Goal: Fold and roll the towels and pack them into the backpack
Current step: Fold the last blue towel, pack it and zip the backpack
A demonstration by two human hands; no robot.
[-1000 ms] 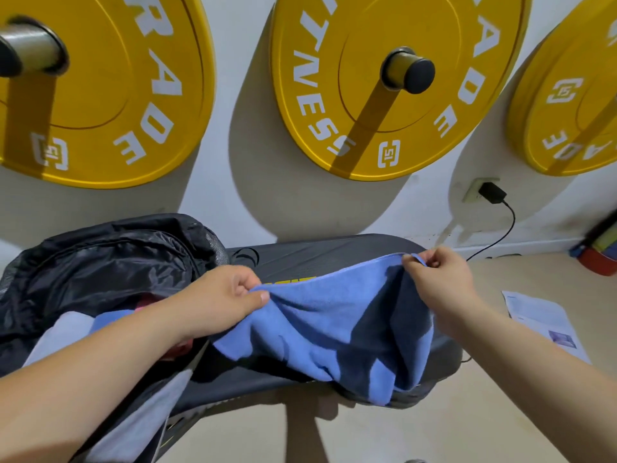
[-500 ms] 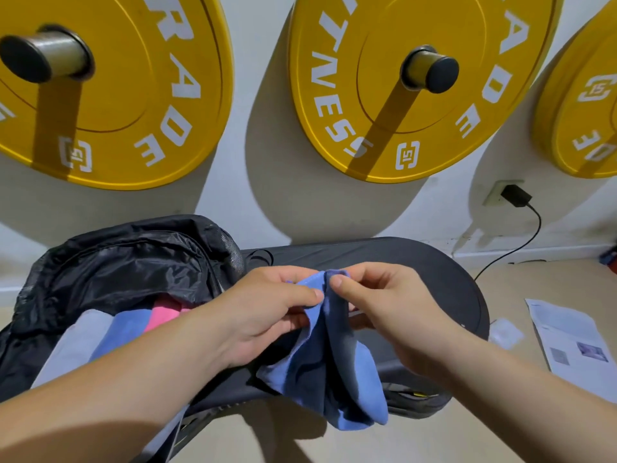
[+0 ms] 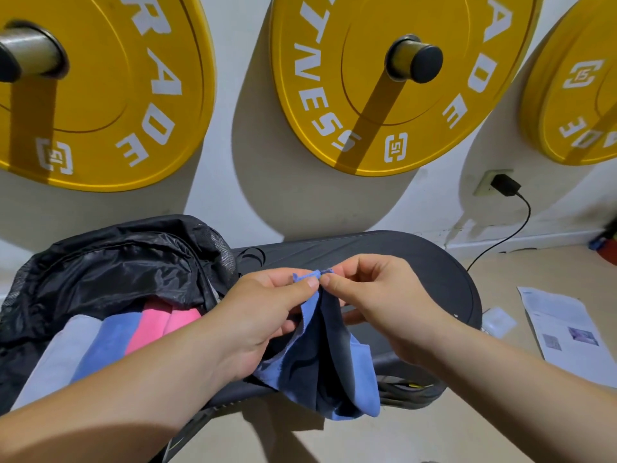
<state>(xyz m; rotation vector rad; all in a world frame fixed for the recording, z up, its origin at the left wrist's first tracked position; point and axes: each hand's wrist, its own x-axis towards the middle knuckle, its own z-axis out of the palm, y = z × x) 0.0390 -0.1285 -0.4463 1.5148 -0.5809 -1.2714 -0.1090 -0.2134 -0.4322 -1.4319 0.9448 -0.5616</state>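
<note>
A blue towel hangs folded in half over the front edge of a black bench. My left hand and my right hand pinch its top corners together, thumbs almost touching. At the left an open black backpack lies on the bench. Inside it stand rolled towels: a white one, a blue one and a pink one.
Three yellow weight plates hang on pegs on the white wall behind the bench. A charger sits in a wall socket with its cable trailing to the floor. Papers lie on the floor at the right.
My hands came together from a wide spread, bringing the towel's two top corners to meet. The towel went from stretched flat to hanging folded in half.
</note>
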